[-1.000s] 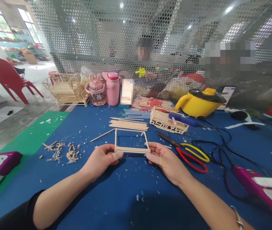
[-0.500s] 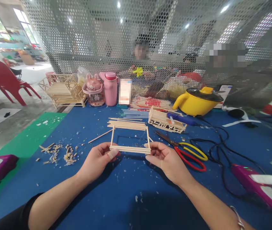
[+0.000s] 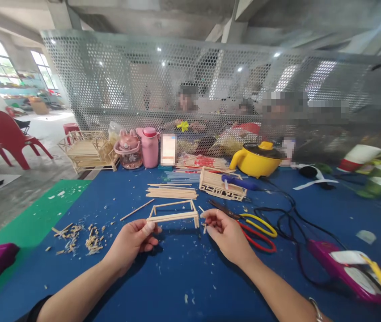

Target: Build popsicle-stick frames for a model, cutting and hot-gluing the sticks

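My left hand is closed on the left end of a small rectangular frame of wooden sticks, thumb on top. The frame is tilted, its doubled near bar facing me and short posts showing at the corners. Just off its right end is my right hand, thumb and fingers curved and apart, not touching the frame. Small stick bits show by its fingertips; whether they are touched is unclear. Behind the frame lies a row of loose sticks, and a single stick rests to the left.
Scissors with red and yellow handles lie right of my right hand. A blue glue gun rests on a stick model. Beyond are a yellow pot, pink bottle and phone. Scraps lie left; cables and a purple power strip right.
My right hand has let go of the frame's right end and moved slightly away. The frame has tipped in my left hand. The head view has tilted up.
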The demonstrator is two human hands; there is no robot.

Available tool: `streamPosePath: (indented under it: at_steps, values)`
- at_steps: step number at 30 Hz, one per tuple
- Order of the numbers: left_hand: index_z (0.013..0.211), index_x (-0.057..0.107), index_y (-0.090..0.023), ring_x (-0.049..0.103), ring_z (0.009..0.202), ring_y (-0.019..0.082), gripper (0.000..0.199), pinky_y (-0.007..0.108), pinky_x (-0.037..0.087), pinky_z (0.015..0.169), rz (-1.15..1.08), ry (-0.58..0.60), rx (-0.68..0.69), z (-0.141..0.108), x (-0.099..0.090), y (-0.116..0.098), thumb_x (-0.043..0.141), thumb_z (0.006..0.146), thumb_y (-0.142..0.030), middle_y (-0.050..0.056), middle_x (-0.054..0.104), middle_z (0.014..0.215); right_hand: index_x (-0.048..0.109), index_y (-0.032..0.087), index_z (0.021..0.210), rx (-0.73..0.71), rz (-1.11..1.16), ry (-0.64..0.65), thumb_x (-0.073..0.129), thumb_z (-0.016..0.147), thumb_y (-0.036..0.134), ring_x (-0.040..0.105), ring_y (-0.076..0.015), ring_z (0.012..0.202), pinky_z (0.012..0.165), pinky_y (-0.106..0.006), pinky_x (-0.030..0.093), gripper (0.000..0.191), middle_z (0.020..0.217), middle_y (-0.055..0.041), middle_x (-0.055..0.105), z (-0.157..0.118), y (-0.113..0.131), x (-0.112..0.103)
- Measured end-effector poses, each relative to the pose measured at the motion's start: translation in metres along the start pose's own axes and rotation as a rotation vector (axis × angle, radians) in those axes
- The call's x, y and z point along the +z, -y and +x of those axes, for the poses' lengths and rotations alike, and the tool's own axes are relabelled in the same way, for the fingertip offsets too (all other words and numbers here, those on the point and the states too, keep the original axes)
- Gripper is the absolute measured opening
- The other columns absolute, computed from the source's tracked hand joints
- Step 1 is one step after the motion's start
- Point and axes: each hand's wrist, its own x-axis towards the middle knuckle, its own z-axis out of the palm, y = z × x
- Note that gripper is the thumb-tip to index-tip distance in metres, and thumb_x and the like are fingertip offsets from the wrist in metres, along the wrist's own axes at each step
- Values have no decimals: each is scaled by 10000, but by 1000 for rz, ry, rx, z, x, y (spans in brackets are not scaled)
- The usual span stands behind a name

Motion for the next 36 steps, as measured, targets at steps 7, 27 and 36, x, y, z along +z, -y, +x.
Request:
streamPosePath:
  at_steps: [7, 27, 36]
  values:
    - [878, 651, -121, 517, 502, 89, 503, 187, 394, 472, 282, 11, 157, 6, -8, -1, 658, 654, -572, -7, 584, 580, 601, 197, 725, -25, -188, 98, 571, 605, 113, 500, -125, 590, 586, -253, 425, 149, 642, 33, 549, 15, -8, -2]
    - [704, 635, -145, 513, 583, 140, 297, 242, 383, 559, 696, 150, 366, 7, -17, 9, 701, 612, -420, -19, 577, 621, 580, 187, 1071, -180, -354, -15, 428, 780, 136, 534, -136, 607, 627, -261, 420, 332, 683, 19, 563, 7, -7, 6]
    - [1163, 531, -145, 542, 1119, 263, 402, 420, 419, 943, 1245, -156, 936, -10, 3, -12, 479, 861, -404, 143, 592, 1198, 627, 213, 971, -342, -485, -54, 444, 838, 169, 585, -199, 914, 853, -330, 426, 231, 958, -62, 656, 23, 30, 3]
